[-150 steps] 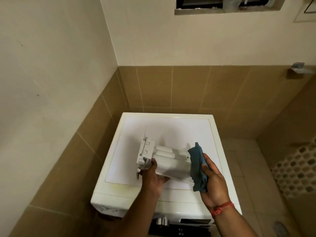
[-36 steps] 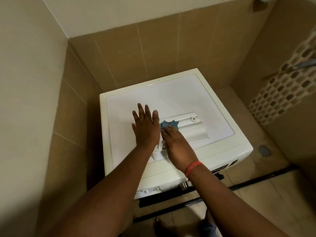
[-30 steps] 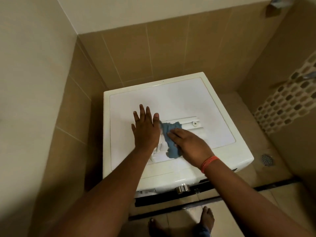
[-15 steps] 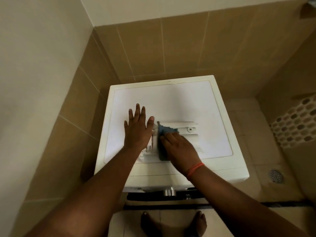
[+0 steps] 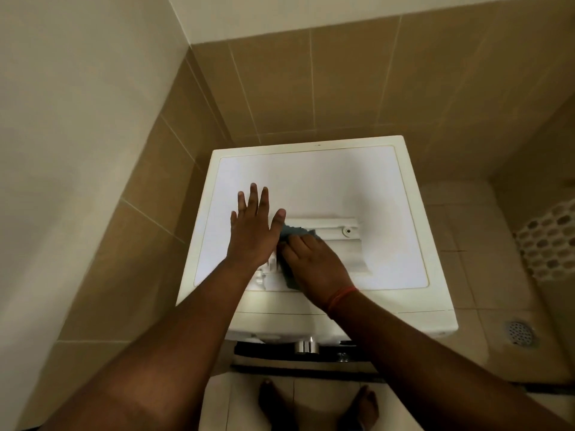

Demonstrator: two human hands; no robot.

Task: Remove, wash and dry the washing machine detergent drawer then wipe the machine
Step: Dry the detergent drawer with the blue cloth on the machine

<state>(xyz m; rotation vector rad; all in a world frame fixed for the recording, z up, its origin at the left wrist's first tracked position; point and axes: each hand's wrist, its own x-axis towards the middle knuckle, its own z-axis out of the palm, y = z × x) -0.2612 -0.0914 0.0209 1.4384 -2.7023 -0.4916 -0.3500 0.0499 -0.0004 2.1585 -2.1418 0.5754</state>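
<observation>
The white detergent drawer [image 5: 339, 244] lies flat on top of the white washing machine [image 5: 311, 169], its long side running left to right. My left hand [image 5: 252, 231] lies flat with straight fingers on the drawer's left end and the machine top. My right hand [image 5: 314, 265] presses a blue cloth [image 5: 294, 233] onto the drawer, fingers bent over the cloth. Most of the cloth is hidden under that hand. A red thread circles my right wrist.
The machine stands in a corner of brown-tiled walls [image 5: 342, 88]. Its dark control panel with a silver knob [image 5: 306, 346] faces me. A floor drain [image 5: 519, 332] sits on the tiled floor to the right. My bare feet [image 5: 317, 405] stand in front.
Five seconds ago my left hand held the drawer up while the right wiped it. The drawer now lies on the machine; the cloth has rubbed back and forth over its left part.
</observation>
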